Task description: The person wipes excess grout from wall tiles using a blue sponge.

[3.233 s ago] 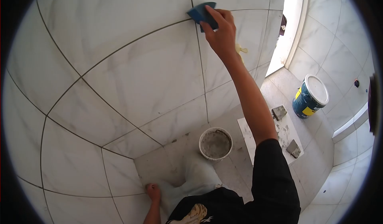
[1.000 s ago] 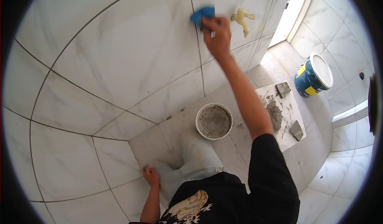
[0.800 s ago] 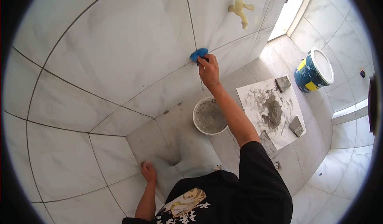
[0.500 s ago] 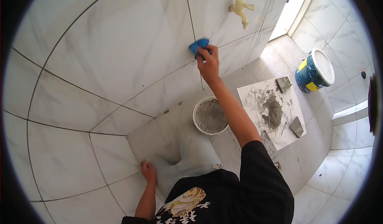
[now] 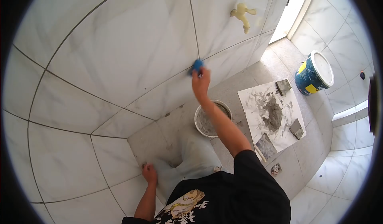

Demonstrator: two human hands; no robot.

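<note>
My right hand [image 5: 201,82] is closed around a small blue scraper [image 5: 197,66], slightly blurred. The scraper is against the white marbled wall tile [image 5: 135,44], at the horizontal grout line just below where the vertical line meets it. Under my right forearm stands a round white bucket [image 5: 198,125] of grey grout, partly hidden by the arm. My left hand [image 5: 149,173] rests low beside my bent leg near the left wall, with its fingers curled in. What it holds, if anything, I cannot make out.
A cream plastic tap [image 5: 241,16] juts from the wall at the upper right. On the floor lies a white board [image 5: 249,104] smeared with grey mortar, with several tile pieces [image 5: 283,87] on it. A blue paint bucket [image 5: 309,78] with a white lid stands behind it.
My right hand has moved down the wall with the blue scraper, from beside the vertical grout line to the horizontal one. The scraper has turned more edge-on. My left hand stays almost still.
</note>
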